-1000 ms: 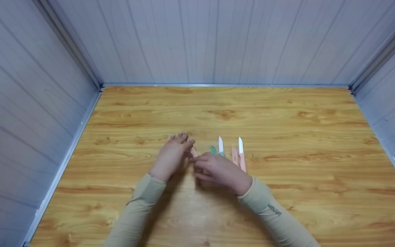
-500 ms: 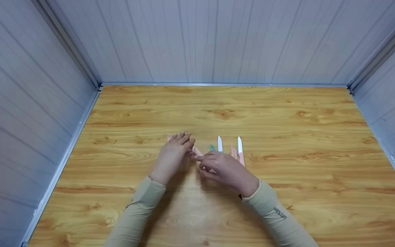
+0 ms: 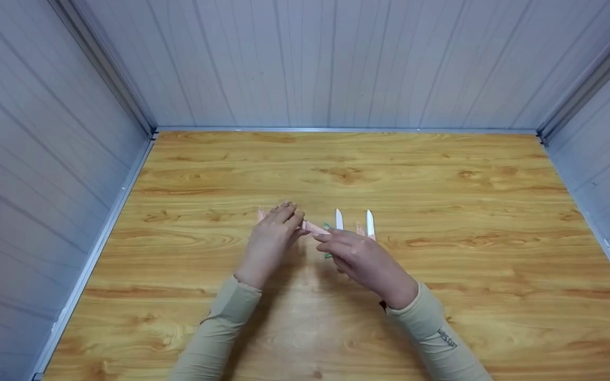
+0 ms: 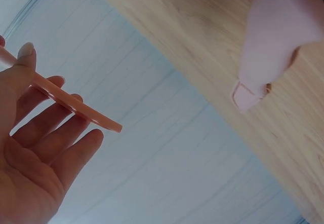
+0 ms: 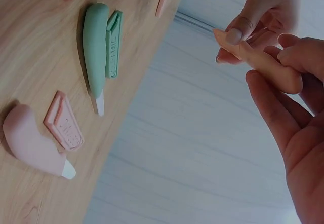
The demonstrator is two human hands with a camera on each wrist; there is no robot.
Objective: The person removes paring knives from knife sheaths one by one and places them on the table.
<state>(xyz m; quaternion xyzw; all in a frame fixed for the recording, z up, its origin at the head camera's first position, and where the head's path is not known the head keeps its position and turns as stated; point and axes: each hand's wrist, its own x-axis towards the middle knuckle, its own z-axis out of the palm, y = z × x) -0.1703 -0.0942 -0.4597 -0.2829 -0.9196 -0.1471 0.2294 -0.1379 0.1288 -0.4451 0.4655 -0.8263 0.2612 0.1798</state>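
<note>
Both hands hold a pink paring knife (image 5: 273, 69) between them, raised off the tabletop. My right hand (image 3: 366, 259) grips its handle between thumb and fingers. The thumb of my left hand (image 3: 276, 235) pinches the narrow front part (image 4: 76, 105) against the fingers, which spread behind it. This part is pink-orange right to its end; I cannot tell whether a sheath covers the blade. A green-handled knife (image 5: 95, 51) with a white blade lies beside its green sheath (image 5: 114, 46). Near them a pink-handled knife (image 5: 33, 140) lies by its pink sheath (image 5: 65, 125).
Another pink piece (image 3: 261, 213) lies on the table beyond the left hand, mostly covered by it; the left wrist view shows a pink handle (image 4: 276, 31) with a pointed pink end. The wood-grain table (image 3: 347, 328) meets pale panel walls (image 3: 305, 63) at the back and sides.
The right hand has moved right and slightly forward, and both hands have risen. More of the pink knife shows between them, now crossing in front of the green sheath.
</note>
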